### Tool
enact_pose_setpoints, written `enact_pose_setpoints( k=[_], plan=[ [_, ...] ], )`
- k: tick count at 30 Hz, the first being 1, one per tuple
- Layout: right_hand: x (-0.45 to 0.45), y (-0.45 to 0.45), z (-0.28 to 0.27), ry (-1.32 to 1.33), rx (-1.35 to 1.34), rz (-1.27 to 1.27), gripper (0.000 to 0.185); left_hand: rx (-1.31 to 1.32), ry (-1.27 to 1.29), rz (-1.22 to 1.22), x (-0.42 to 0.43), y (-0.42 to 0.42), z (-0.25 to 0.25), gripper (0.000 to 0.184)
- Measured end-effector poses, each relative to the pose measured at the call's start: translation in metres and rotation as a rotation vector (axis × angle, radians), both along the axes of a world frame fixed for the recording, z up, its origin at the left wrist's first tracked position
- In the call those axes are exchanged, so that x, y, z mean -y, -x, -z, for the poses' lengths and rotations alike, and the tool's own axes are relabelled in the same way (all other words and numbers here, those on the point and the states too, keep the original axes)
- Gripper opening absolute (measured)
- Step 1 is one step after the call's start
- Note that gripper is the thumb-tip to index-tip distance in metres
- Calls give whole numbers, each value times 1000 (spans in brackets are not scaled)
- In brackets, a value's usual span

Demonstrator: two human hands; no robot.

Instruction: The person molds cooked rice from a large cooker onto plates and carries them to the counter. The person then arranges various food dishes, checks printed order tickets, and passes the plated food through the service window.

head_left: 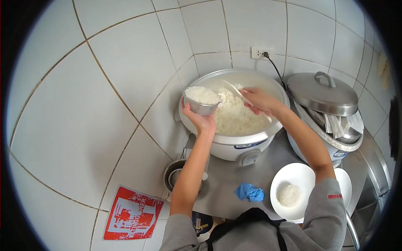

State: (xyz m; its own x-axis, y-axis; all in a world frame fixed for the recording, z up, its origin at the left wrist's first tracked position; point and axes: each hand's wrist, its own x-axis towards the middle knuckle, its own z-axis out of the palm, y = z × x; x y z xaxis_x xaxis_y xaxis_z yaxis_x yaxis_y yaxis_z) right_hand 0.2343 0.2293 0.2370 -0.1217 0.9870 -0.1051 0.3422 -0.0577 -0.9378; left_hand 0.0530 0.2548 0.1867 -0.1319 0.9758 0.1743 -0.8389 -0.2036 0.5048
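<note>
My left hand (201,120) is closed around a metal bowl (200,108) heaped with white rice (202,94), held over the left rim of a large white rice cooker (242,144). In my right hand (263,101) is a pale rice paddle (235,91), its blade pointing up and left toward the bowl. The hand is slightly blurred. Below both hands, cooked rice (243,117) fills much of the open cooker.
A white plate (287,174) with a rice mound stands front right, another plate (343,184) beside it. A crumpled blue cloth (249,192) lies on the metal counter. At right is a second cooker (318,129) topped by a metal lid (322,94). Metal pots (171,172) stand near my left forearm.
</note>
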Motion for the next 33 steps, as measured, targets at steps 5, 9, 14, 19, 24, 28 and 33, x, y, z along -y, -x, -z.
enact_pose_setpoints(
  k=[5,9,14,19,24,28,33],
  plan=[
    [19,25,52,505,-857,-139,23,42,-122,-252,-1,-10,10,53],
    [30,60,32,-258,-270,42,25,-22,-160,-311,13,-11,9,52],
    [7,56,31,-801,447,-131,26,30,-47,-28,26,14,15,51],
    [1,67,5,-885,617,-271,25,-42,-60,273,38,49,13,57],
    [22,115,5,-936,460,-390,26,-38,47,153,72,89,8,58],
    [51,150,-6,-872,617,-278,27,64,155,-48,99,120,9,57],
    [77,168,47,-646,991,-480,15,106,6,-319,155,170,13,70]
  ],
)
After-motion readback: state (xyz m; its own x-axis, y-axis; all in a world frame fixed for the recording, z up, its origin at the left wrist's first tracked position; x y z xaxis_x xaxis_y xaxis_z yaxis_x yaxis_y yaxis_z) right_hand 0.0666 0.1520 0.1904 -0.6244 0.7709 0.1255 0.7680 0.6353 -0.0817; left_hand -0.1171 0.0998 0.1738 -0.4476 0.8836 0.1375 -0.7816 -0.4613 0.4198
